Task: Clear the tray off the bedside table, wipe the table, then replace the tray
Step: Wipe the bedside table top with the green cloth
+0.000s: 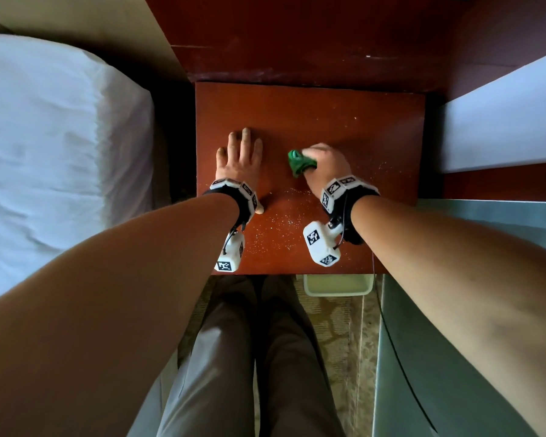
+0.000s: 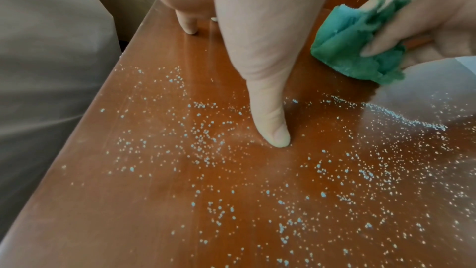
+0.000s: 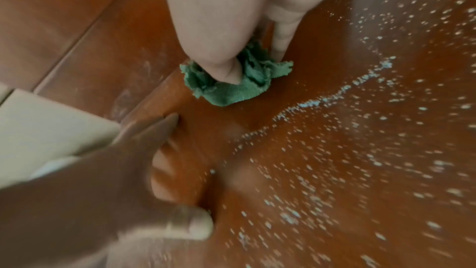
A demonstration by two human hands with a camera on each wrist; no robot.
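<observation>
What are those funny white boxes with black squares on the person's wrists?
Each bare arm, with no sleeve, wears a black wristband ringed with small white blocks. Each block has a black-and-white square pattern like a puzzle code. A bigger white box with the same patterns hangs under the right wrist, and another under the left. Thin black cables join the boxes to the bands.

The reddish-brown wooden tabletop (image 1: 344, 121) fills the centre of the head view, strewn with pale specks (image 1: 281, 228) toward its lower edge; a crumpled green cloth (image 1: 298, 162) and a flat left hand (image 1: 240, 156) rest on it mid-frame
</observation>
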